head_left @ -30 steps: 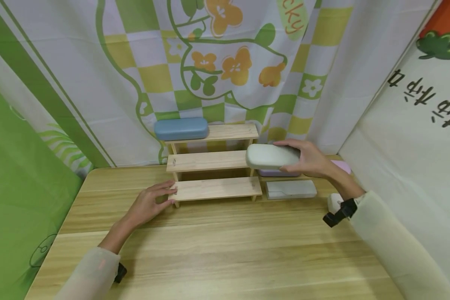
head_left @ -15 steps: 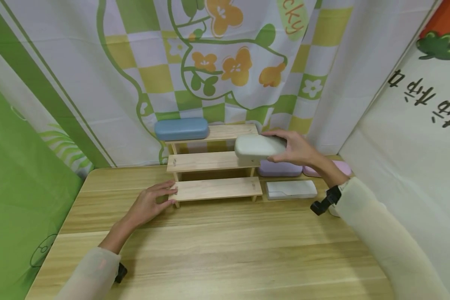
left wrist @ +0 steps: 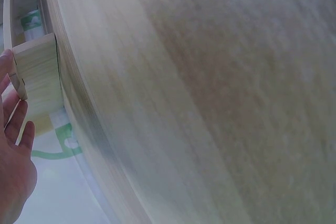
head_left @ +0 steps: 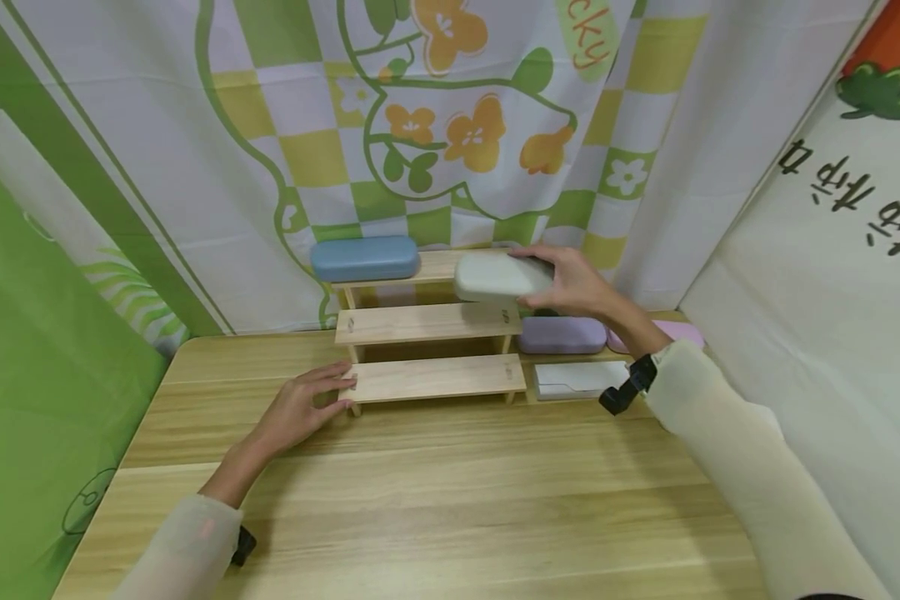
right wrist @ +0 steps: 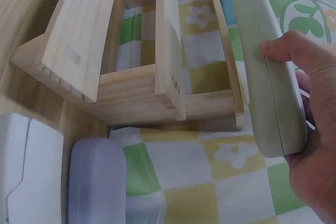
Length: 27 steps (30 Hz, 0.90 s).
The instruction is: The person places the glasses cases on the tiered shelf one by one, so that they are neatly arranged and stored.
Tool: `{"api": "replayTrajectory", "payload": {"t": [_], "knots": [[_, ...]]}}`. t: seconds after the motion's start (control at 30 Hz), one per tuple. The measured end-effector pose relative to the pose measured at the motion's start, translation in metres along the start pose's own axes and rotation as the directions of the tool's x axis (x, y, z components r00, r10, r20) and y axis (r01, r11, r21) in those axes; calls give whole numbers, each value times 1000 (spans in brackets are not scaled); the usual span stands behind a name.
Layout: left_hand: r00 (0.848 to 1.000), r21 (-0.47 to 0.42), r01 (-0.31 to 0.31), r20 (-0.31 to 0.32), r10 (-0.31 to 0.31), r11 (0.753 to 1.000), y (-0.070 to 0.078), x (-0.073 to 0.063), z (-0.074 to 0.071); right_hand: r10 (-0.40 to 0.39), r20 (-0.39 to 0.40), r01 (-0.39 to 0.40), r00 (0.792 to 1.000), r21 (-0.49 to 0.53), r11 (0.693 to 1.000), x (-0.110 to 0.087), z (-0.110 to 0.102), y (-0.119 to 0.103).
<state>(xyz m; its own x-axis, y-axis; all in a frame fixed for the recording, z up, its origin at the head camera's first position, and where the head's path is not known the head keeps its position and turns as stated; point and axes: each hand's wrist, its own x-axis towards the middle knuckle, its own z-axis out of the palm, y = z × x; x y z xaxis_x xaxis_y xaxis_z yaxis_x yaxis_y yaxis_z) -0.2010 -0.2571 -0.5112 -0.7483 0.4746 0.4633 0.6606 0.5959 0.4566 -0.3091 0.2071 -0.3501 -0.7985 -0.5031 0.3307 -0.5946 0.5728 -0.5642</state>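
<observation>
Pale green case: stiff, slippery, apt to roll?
The pale green case is probably stiff: no dent shows where the right hand holds it. Its smooth surface may be slippery. Flattish sides suggest it should slide rather than roll.

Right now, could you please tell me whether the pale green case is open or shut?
It is shut: in the right wrist view, the halves of the pale green case meet along one thin seam.

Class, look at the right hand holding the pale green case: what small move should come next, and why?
Probably lower the pale green case onto the top shelf, right of the blue case: the right hand holds it near that level, there's bare space beside the blue case, and the right wrist view suggests it isn't resting there yet.
</observation>
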Motion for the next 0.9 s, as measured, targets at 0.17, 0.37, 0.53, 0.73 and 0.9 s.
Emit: {"api": "replayTrajectory", "payload": {"t": [0.17, 0.37, 0.53, 0.73, 0.9], "knots": [[1000, 0, 13, 8, -13, 1000, 2, 1, 0, -16, 0, 16, 1000, 10, 1000, 8, 4, -1], [1000, 0, 19, 6, -19, 1000, 2, 1, -1, 11, 25, -12, 1000, 15, 1000, 21, 6, -3], [1000, -3, 21, 3, -21, 1000, 2, 0, -1, 29, 53, -31, 998, 26, 999, 30, 6, -5], [1000, 8, 23, 6, -23, 1000, 2, 0, -1, 18, 69, -18, 997, -12, 1000, 39, 7, -3], [1000, 14, 21, 8, -22, 1000, 4, 1, -2, 22, 84, -20, 996, -29, 999, 45, 9, -1]]}}
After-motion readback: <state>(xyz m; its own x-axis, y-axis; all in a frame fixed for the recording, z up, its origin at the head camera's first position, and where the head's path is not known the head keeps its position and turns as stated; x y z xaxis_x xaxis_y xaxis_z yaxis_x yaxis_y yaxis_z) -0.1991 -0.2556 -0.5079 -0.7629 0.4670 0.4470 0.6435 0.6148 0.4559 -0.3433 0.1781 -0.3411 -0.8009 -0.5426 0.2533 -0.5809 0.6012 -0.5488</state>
